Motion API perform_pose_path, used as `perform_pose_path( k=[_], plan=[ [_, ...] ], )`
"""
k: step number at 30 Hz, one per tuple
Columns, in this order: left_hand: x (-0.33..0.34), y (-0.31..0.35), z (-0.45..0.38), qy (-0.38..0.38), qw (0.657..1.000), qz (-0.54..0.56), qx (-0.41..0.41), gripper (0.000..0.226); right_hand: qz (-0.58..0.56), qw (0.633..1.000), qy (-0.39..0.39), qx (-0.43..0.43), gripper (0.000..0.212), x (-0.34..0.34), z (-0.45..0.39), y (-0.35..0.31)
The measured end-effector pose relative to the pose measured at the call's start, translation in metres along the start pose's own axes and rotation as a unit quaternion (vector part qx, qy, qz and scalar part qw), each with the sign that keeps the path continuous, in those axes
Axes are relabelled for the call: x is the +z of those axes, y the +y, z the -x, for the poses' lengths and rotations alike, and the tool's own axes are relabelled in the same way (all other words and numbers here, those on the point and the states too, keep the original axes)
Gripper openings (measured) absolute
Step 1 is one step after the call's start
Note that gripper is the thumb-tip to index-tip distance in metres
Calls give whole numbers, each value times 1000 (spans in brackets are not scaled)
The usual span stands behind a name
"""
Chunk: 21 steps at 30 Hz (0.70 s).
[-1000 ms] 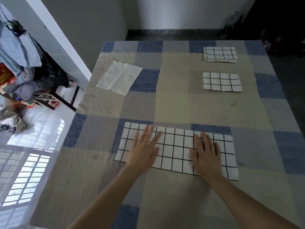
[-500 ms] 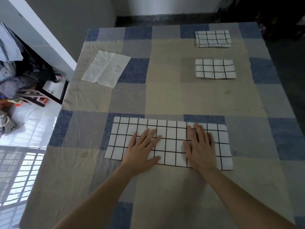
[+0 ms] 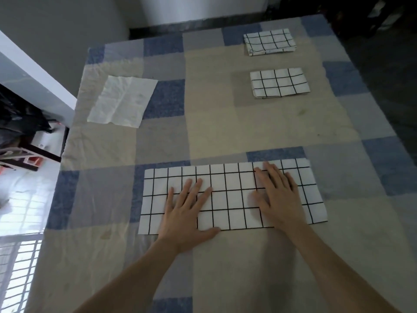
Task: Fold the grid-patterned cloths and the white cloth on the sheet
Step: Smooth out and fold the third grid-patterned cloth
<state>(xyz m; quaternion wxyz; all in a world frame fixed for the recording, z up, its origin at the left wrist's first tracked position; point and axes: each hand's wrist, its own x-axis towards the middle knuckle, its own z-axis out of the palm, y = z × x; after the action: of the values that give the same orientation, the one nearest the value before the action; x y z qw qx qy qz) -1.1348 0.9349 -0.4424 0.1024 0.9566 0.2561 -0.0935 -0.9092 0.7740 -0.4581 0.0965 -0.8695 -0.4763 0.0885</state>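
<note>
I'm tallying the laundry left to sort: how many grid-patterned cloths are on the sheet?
3. A long one lies nearest, flat under both hands. A small folded one sits beyond it to the right. Another folded one lies at the far right end. None looks hidden.

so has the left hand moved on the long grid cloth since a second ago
Yes. The left hand has slid back toward the near edge of the long grid cloth; its fingertips earlier reached the cloth's far edge, now only mid-cloth.

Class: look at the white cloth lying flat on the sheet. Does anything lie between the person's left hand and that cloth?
Nothing visible does. The left hand rests flat on the long grid cloth; only bare checked sheet lies between it and the white cloth.
</note>
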Motion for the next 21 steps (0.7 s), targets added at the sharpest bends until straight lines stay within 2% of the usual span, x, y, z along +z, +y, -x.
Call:
perform_pose_path(
  k=[2,3,5,7,9,11,14,21],
  plan=[
    [2,-1,1,5,1000,-3,5,98,-59,998,21,13,56,-1,-1,-2],
    [3,-2,1,7,1000,-4,5,98,-101,992,53,47,50,-4,-2,-6],
    [1,-2,1,11,1000,2,9,97,-148,968,177,101,33,-10,-7,-26],
    [2,-2,2,15,1000,4,5,97,-182,940,273,92,28,-13,-11,-65],
    [2,-1,2,18,1000,13,6,98,-236,936,261,31,31,-12,-11,-113],
    [4,-2,2,19,1000,13,17,100,-278,942,189,-22,34,-2,-9,-147],
    [6,-3,3,23,999,8,24,99,-317,940,122,-41,34,17,-7,-155],
    [6,-1,1,22,1000,0,9,96,-312,938,153,8,28,17,-5,-103]
  ],
)
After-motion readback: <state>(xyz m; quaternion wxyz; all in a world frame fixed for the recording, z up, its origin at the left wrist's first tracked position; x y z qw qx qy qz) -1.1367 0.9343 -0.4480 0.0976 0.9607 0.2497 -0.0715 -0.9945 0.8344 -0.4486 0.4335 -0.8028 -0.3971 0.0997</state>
